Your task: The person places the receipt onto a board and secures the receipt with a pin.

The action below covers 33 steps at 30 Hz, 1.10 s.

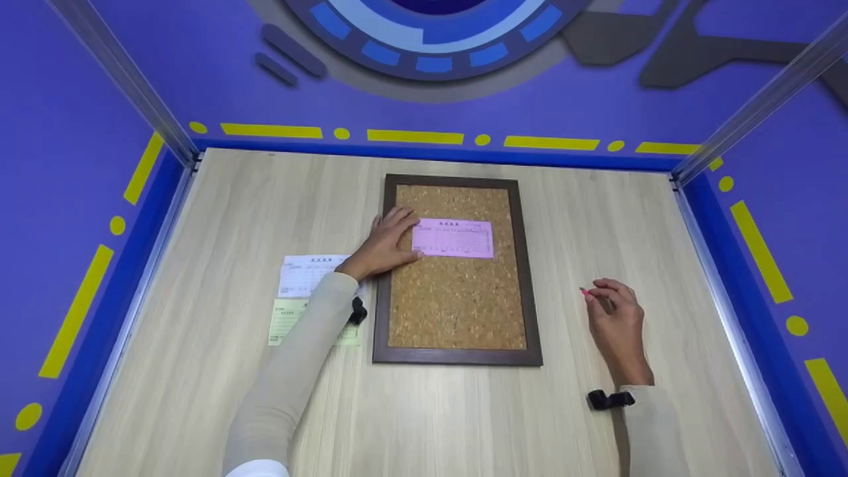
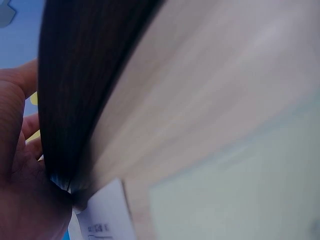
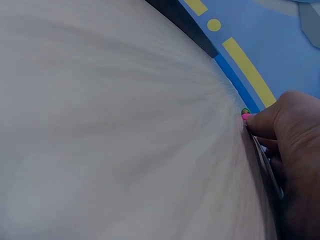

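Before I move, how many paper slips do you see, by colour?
Pink slip: 1, on the corkboard
White slip: 1, partly hidden
Green slip: 1, partly hidden
Total visible: 3

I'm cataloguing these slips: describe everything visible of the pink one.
The pink slip is a rectangular sheet, apparently paper, with a printed heading and table too small to read. It lies flat, long side crosswise, on the upper half of the cork board. The left hand seems to touch its left corners with thumb and fingertip.
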Each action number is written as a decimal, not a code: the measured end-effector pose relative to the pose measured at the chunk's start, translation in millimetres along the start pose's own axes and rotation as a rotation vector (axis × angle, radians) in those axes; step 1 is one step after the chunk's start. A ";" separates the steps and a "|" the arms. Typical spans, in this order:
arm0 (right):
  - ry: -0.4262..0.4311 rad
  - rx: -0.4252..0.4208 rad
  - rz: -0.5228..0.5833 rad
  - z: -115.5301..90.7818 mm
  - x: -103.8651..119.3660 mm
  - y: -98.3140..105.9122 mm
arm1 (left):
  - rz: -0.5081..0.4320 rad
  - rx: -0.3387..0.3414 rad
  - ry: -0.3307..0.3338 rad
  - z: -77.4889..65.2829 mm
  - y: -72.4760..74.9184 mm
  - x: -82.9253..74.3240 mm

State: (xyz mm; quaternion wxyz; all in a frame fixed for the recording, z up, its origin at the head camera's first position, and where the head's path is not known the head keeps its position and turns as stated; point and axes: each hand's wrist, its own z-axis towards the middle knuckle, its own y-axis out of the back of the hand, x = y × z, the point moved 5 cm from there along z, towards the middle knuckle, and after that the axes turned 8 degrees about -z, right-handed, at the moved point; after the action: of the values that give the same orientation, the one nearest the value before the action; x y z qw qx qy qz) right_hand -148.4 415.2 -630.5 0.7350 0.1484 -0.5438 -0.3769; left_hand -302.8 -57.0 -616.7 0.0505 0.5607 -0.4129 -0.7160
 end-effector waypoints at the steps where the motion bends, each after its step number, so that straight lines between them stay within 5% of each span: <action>1: -0.002 0.000 0.002 -0.4 0.3 0.1 | -0.001 -0.002 -0.002 0.1 0.1 -0.3; 22: -0.119 -0.018 0.112 -0.1 10.8 0.4 | -0.014 -0.005 0.000 -2.5 -0.5 1.8; 33: -0.049 -0.047 0.139 24.6 30.8 1.1 | -0.019 -0.006 -0.020 -0.9 -0.1 0.3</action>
State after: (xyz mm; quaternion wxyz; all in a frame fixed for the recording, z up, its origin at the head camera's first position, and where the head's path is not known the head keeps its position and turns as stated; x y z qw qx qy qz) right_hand -166.6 398.6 -599.6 0.7491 0.0835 -0.5618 -0.3410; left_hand -302.1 -57.6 -617.0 0.0412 0.5572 -0.4059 -0.7232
